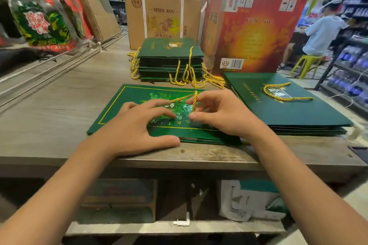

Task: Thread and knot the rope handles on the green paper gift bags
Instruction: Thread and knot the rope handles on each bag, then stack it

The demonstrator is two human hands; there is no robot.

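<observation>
A flat green paper gift bag (127, 101) lies on the wooden counter in front of me, printed side up. A gold twisted rope handle (194, 99) loops up from its middle. My right hand (221, 115) pinches that rope between thumb and fingers. My left hand (137, 123) rests spread on the bag, its fingertips close to the rope's lower end; whether they grip it I cannot tell. A pile of flat green bags (282, 109) with a rope on top lies at the right. A stack of green bags with hanging gold ropes (171, 59) stands behind.
Loose gold ropes (214, 80) lie between the stacks. A brown carton (163, 18) and a red carton (254, 26) stand at the back of the counter (55, 105). Packaged goods line the left shelf. A person on a green stool (306, 61) sits at the far right.
</observation>
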